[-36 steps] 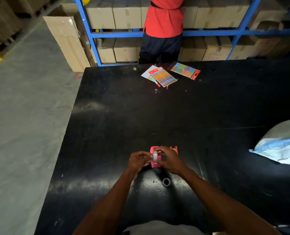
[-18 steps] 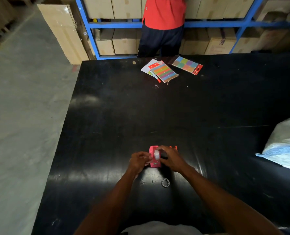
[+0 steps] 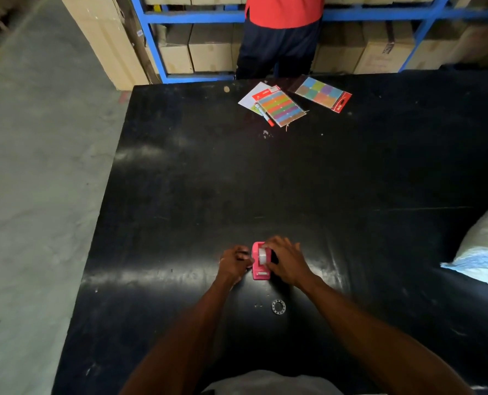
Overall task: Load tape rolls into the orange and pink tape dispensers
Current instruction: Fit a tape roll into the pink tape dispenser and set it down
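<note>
The pink tape dispenser stands on the black table close in front of me. A clear tape roll sits in its cradle. My left hand grips the dispenser's left side with curled fingers. From the right, my right hand reaches over it, fingertips on the roll and on a dark part beside it. The orange dispenser is hidden behind my right hand.
A small ring-shaped core lies on the table just in front of the dispenser. Colourful sticker packs and a marker lie at the far edge, where a person stands before blue shelving. A white bag lies at right.
The tape roll, held above the pink dispenser a second ago, now sits down inside it. Both hands stayed at the dispenser, and the orange dispenser slipped out of sight behind my right hand.
</note>
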